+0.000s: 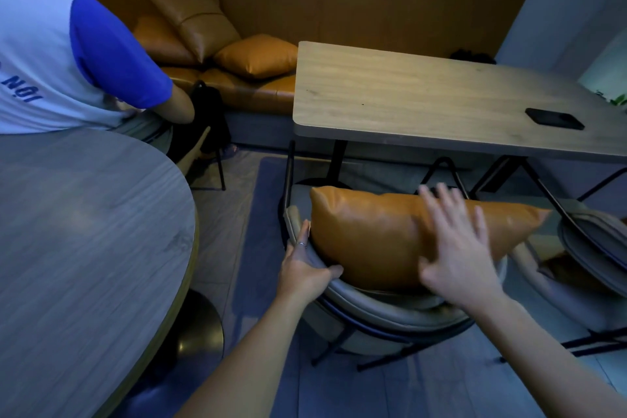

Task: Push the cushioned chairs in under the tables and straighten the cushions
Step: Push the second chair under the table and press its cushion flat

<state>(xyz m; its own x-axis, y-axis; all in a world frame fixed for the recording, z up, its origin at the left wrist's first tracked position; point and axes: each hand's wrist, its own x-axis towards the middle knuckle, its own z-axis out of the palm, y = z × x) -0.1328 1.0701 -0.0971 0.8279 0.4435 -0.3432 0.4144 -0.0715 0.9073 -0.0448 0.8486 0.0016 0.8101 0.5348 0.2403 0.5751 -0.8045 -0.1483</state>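
Note:
A grey cushioned chair [383,310] stands in front of the rectangular wooden table [407,95], its front part under the table edge. An orange leather cushion [369,237] leans upright against the chair's backrest. My left hand [307,270] grips the left end of the backrest rim, a ring on one finger. My right hand [458,248] lies flat on the cushion's right half, fingers spread and blurred. A second grey chair [590,248] stands to the right, partly under the same table.
A round wooden table [84,248] fills the left foreground. A person in a white and blue shirt [68,54] bends over behind it. An orange bench [339,3] with several cushions [258,56] runs along the wall. A black phone [554,118] lies on the rectangular table.

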